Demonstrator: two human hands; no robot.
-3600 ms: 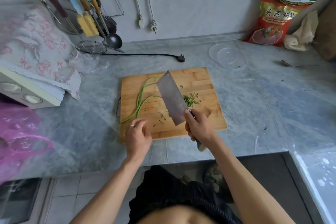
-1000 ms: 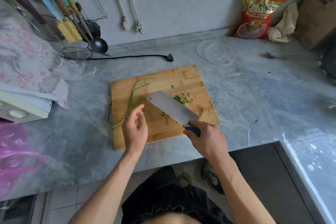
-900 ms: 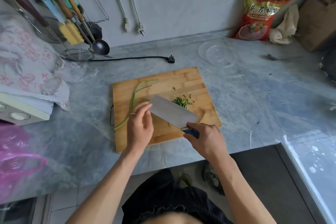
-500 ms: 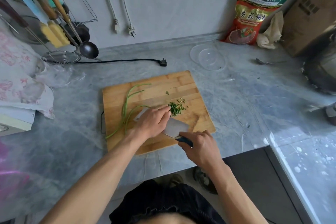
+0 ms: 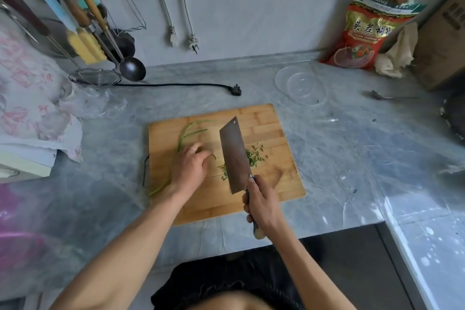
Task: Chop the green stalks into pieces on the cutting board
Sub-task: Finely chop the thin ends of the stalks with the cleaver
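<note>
A bamboo cutting board point(image 5: 271, 121) lies on the grey marble counter. Long green stalks point(image 5: 187, 131) curve across its left half, and a small pile of chopped green pieces point(image 5: 254, 157) sits near its middle. My right hand point(image 5: 263, 205) grips the handle of a cleaver point(image 5: 232, 153), whose blade stands edge-down on the board just left of the pile. My left hand point(image 5: 190, 167) lies over the stalks left of the blade, fingers curled down onto them; the stalks under it are hidden.
A clear glass bowl point(image 5: 300, 85) stands behind the board, a black plug and cord point(image 5: 235, 89) to its left. A red snack bag point(image 5: 370, 30), cloth and cardboard box sit back right. Ladles and a strainer point(image 5: 94, 78) hang back left beside a floral cloth point(image 5: 30, 98).
The cleaver lay flat with my left hand wiping over the blade; now the blade stands upright on the board, and my left hand has moved left onto the stalks.
</note>
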